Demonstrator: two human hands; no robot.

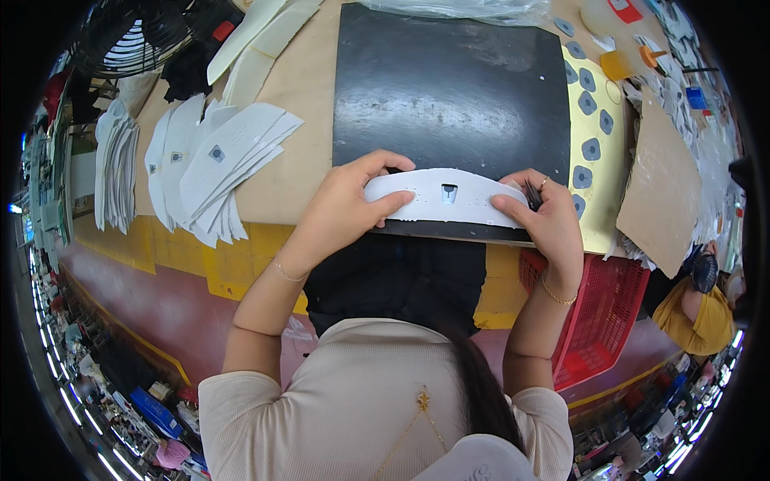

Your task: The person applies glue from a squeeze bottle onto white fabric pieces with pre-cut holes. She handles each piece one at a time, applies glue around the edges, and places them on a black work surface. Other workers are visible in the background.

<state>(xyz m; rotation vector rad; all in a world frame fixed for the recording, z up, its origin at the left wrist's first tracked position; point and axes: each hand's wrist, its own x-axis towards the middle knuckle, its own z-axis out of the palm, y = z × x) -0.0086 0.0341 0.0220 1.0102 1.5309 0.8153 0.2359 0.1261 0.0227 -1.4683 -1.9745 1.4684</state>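
A curved white piece (425,188) with rows of tiny holes and a small dark-edged cutout at its middle is held level between my hands, over the near edge of a black mat (449,96). My left hand (357,192) pinches its left end, thumb on top. At the other end my right hand (545,212) grips with the thumb in front. A slim dark tool, its kind unclear, also sits in the right fingers. To the right, a yellow sheet (597,212) carries several grey rounded patches (591,149).
Stacks of white cut pieces (233,160) lie at left, some with dark patches. A black fan (132,40) stands at the far left. Brown cardboard (662,184), a yellow-orange container (616,66) and a red basket (601,321) are on the right. Another person's yellow garment (694,321) shows beyond.
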